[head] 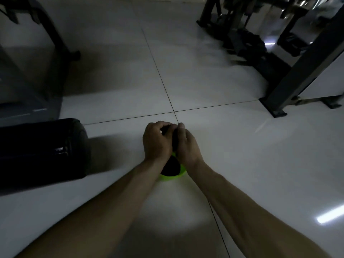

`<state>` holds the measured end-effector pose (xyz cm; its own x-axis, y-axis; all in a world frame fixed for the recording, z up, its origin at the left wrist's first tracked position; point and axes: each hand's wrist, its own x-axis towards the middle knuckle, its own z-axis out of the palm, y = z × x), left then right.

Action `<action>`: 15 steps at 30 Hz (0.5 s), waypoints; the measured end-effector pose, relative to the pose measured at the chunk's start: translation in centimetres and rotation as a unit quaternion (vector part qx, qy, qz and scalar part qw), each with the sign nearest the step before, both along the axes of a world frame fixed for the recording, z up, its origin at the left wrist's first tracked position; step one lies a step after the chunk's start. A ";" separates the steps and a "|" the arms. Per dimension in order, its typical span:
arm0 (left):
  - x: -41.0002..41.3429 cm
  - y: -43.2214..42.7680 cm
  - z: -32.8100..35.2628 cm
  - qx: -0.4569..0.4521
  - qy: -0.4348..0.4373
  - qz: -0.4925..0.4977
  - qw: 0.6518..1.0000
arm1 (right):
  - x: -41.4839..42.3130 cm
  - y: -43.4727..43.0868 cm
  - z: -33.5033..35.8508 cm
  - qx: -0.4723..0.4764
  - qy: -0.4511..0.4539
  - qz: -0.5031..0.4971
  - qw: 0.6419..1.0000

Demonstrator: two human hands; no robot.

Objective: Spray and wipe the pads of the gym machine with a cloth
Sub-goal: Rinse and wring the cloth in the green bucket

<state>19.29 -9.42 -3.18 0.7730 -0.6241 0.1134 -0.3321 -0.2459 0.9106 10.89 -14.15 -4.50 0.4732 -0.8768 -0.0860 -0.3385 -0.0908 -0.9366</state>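
Left hand [156, 144] and right hand [187, 146] clenched together on dark cloth [172, 165], hanging into green bowl [172, 177] just below; no legible writing.

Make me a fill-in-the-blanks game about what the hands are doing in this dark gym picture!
1. Both hands, the left hand and the right hand, hold one dark ____.
2. Under the cloth sits a bowl coloured bright ____.
3. The bowl stands on the tiled ____.
4. The black round pad lies on the person's ____ side.

Missing words: cloth; green; floor; left
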 end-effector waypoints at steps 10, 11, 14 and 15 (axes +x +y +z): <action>-0.5 0.9 -0.3 0.004 -0.109 -0.104 0.989 | 0.7 -3.4 -1.3 0.365 -0.087 -0.089 0.923; 0.0 1.3 -1.0 0.011 -0.190 -0.160 0.969 | 0.4 -3.4 -0.7 0.441 -0.098 -0.081 0.889; 1.8 1.8 -1.6 0.105 -0.342 -0.191 0.914 | 0.5 -2.5 0.3 0.434 -0.068 -0.047 0.897; 2.2 1.6 -1.3 0.122 -0.353 -0.172 0.912 | 0.7 -2.1 0.4 0.396 -0.044 -0.043 0.916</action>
